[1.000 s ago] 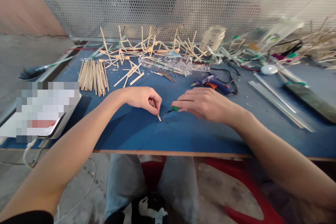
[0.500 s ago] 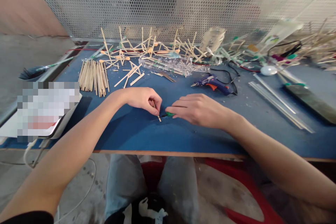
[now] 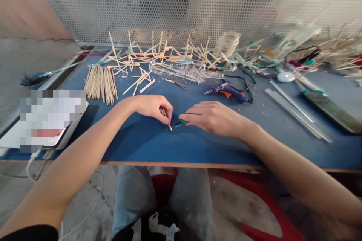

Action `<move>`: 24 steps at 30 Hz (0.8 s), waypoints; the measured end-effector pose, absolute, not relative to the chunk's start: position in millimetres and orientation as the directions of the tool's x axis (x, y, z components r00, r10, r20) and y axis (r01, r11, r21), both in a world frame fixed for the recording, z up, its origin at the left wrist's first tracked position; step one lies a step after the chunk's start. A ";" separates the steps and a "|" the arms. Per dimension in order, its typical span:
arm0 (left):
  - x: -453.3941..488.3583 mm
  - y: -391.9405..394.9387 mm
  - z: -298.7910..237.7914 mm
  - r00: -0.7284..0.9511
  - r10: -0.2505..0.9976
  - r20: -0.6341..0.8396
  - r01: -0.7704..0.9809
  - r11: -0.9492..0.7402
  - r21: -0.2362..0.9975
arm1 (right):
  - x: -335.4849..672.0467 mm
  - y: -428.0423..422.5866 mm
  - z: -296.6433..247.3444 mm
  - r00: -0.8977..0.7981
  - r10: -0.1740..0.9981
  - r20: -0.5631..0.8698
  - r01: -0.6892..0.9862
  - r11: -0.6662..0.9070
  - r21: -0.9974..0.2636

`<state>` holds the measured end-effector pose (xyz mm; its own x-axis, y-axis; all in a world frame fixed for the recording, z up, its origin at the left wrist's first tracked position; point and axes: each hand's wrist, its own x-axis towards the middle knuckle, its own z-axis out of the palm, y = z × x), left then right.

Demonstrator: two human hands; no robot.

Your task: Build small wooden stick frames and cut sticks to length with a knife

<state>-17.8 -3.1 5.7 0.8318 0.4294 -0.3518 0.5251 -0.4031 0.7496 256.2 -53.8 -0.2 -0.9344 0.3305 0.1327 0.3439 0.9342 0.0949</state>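
Low over the middle of the blue table, my left hand (image 3: 157,108) is closed with a thin wooden stick (image 3: 170,127) pinched between thumb and fingers. The stick's short end points down toward the tabletop; the rest is mostly hidden in the hand. To its right, my right hand (image 3: 210,118) is closed on a small green-handled tool (image 3: 183,122) with a dark, thin front part. Its tip lies right beside the stick's end; whether they touch I cannot tell. Fingers cover most of the handle, so its exact kind is unclear.
A bundle of wooden sticks (image 3: 100,84) lies left, near a white device (image 3: 70,130) with cables. Stick structures (image 3: 161,54) and plastic wrap (image 3: 181,70) line the back. A blue glue gun (image 3: 229,91), clear glue sticks (image 3: 299,115) and a dark flat slab (image 3: 333,111) sit right.
Both hands keep nearly the same pose, with the stick and green-handled tool still side by side. The camera view has shifted slightly.
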 end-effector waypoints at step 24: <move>-17.8 -1.6 2.8 0.845 0.420 -0.331 0.502 -0.410 0.762 | 255.1 -54.7 1.7 -0.933 0.325 0.154 0.344 0.932 0.112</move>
